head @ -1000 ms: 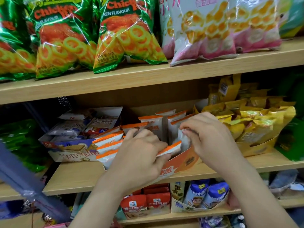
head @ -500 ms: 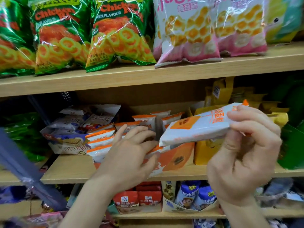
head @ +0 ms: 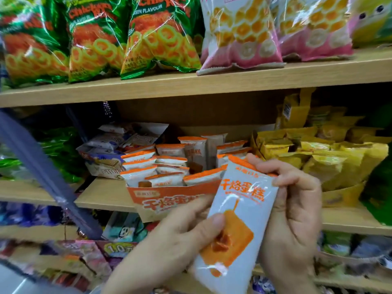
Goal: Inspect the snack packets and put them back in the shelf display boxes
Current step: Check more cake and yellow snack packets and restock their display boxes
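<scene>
A white and orange cake packet (head: 235, 219) is held upright in front of the middle shelf, its printed face toward me. My left hand (head: 176, 236) pinches its lower left edge with the thumb on the front. My right hand (head: 294, 211) grips its right side and top corner, fingers curled over the edge. Behind it stands the orange display box (head: 167, 196) on the middle shelf, holding several matching packets (head: 148, 164) stood in rows.
A yellow display box (head: 339, 194) of yellow packets sits to the right of the orange one, and a blue-white wafer box (head: 101, 164) to the left. Green and pink snack bags (head: 161, 39) line the upper shelf (head: 191, 83). A grey strap (head: 48, 179) crosses the left side.
The packet was pulled out of the orange box by my right hand and turned upright. My left hand left the box and took hold of the packet's lower edge.
</scene>
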